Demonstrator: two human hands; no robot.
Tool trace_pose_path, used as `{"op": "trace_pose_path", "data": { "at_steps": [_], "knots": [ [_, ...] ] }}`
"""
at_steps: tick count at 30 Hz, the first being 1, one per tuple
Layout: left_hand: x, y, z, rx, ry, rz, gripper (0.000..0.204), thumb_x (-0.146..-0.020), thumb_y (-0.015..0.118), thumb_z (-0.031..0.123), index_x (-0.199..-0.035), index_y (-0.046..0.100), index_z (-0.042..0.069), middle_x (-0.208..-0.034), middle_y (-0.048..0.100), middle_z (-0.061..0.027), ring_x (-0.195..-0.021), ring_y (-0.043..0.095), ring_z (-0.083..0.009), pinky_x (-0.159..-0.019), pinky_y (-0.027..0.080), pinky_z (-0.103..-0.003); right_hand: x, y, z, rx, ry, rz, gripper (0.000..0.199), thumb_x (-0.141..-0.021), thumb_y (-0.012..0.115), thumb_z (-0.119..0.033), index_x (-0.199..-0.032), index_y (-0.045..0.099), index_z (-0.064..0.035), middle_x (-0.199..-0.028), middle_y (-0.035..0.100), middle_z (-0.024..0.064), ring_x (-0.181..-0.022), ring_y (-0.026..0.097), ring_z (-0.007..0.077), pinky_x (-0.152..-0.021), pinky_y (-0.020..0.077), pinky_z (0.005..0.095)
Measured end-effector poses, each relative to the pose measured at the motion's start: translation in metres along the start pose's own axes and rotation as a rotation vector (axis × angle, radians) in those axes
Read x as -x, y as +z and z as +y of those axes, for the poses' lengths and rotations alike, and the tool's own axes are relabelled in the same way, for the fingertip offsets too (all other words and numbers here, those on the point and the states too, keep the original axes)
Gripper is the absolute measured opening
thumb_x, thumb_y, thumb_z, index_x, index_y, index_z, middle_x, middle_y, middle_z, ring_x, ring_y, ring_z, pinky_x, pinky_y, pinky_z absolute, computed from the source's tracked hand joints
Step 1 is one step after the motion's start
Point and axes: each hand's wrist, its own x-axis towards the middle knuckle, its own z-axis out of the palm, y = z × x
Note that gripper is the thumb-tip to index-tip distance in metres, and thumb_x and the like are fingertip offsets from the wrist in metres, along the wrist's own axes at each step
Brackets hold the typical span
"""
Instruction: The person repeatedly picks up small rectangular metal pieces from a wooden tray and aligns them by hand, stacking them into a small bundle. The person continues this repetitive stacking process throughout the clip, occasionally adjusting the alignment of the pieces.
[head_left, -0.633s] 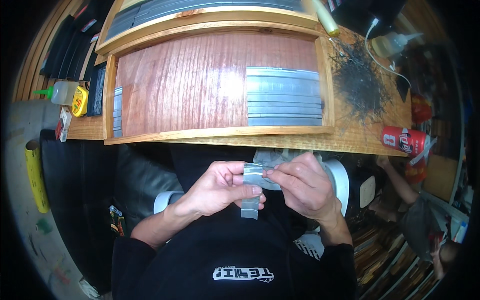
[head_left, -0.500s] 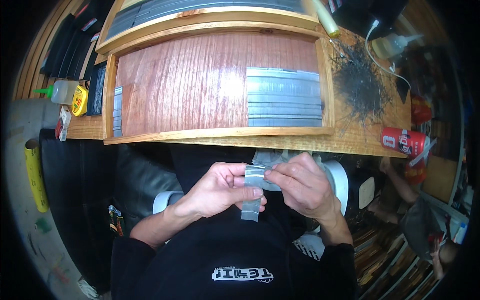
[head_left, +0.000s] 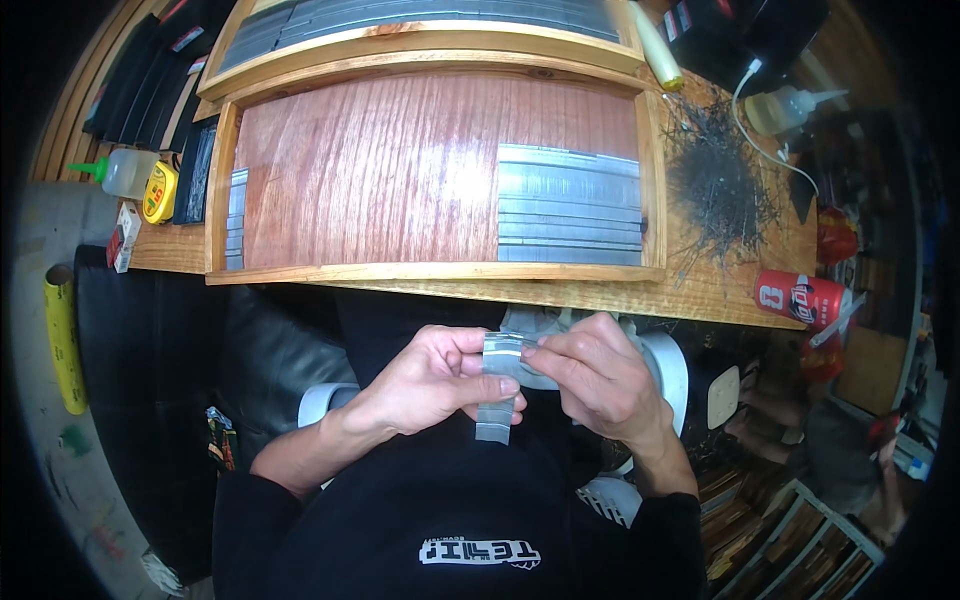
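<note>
Over my lap, my left hand (head_left: 415, 385) is closed around a narrow bundle of flat grey strips (head_left: 493, 424), its thumb lying across the front. The lower end of the bundle hangs below that thumb. My right hand (head_left: 605, 380) pinches at the bundle's upper right edge; the fingertips hide what exactly lies between them. Beyond the hands, a shallow wooden tray (head_left: 440, 272) rests on the workbench. Inside it, a wide block of similar grey strips (head_left: 570, 210) fills the right part, and a thin column of grey pieces (head_left: 236, 220) runs along the left wall.
Another wooden tray (head_left: 430, 42) adjoins it behind. On the right are a heap of dark thin offcuts (head_left: 722, 175), a white cable (head_left: 737, 95), a squeeze bottle (head_left: 782, 110) and a red can (head_left: 800, 297). A green-tipped bottle (head_left: 130, 175) and yellow container (head_left: 159, 194) stand left.
The view has shifted slightly. Both hands keep nearly the same hold on the strips, with the right fingertips still at the upper edge.
</note>
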Motion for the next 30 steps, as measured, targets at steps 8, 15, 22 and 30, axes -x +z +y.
{"op": "trace_pose_path", "data": {
  "at_steps": [8, 15, 22, 30],
  "knots": [
    [-0.0008, -0.0022, 0.0004, -0.032, -0.020, 0.014, 0.027, -0.099, 0.068, -0.001, -0.126, 0.065, -0.002, -0.099, 0.078, -0.0144, -0.088, 0.079, -0.0246, -0.074, 0.066, -0.032, 0.0016, 0.0026, 0.0036, -0.007, -0.033, 0.034, 0.028, -0.076, 0.073, 0.002, -0.104, 0.074, 0.0028, -0.095, 0.068, 0.0089, -0.083, 0.062, 0.0218, -0.071, 0.0534, 0.0306],
    [-0.0002, -0.0039, 0.0037, 0.016, -0.020, -0.010, 0.027, -0.098, 0.068, -0.001, -0.125, 0.065, -0.003, -0.099, 0.078, -0.0155, -0.089, 0.079, -0.0253, -0.076, 0.066, -0.033, 0.0023, 0.0050, 0.0039, 0.059, -0.078, 0.032, 0.028, -0.077, 0.074, -0.005, -0.104, 0.074, 0.0021, -0.098, 0.067, 0.0075, -0.084, 0.060, 0.0204, -0.071, 0.0527, 0.0309],
    [-0.0004, -0.0029, 0.0000, -0.028, -0.002, -0.014, 0.025, -0.099, 0.068, -0.001, -0.124, 0.066, -0.002, -0.101, 0.078, -0.0156, -0.092, 0.078, -0.0240, -0.079, 0.065, -0.033, 0.0004, 0.0086, 0.0042, 0.016, -0.070, 0.025, 0.027, -0.076, 0.074, -0.004, -0.102, 0.075, 0.0004, -0.098, 0.068, 0.0081, -0.085, 0.062, 0.0212, -0.070, 0.0533, 0.0301],
    [-0.0009, -0.0026, -0.0005, -0.067, 0.008, 0.007, 0.024, -0.099, 0.068, -0.001, -0.123, 0.066, -0.002, -0.101, 0.078, -0.0147, -0.093, 0.078, -0.0220, -0.080, 0.065, -0.033, 0.0013, 0.0043, 0.0090, -0.189, 0.013, 0.023, 0.031, -0.071, 0.076, 0.008, -0.102, 0.076, 0.0001, -0.096, 0.072, 0.0096, -0.085, 0.064, 0.0228, -0.072, 0.0534, 0.0316]
  ]
}}
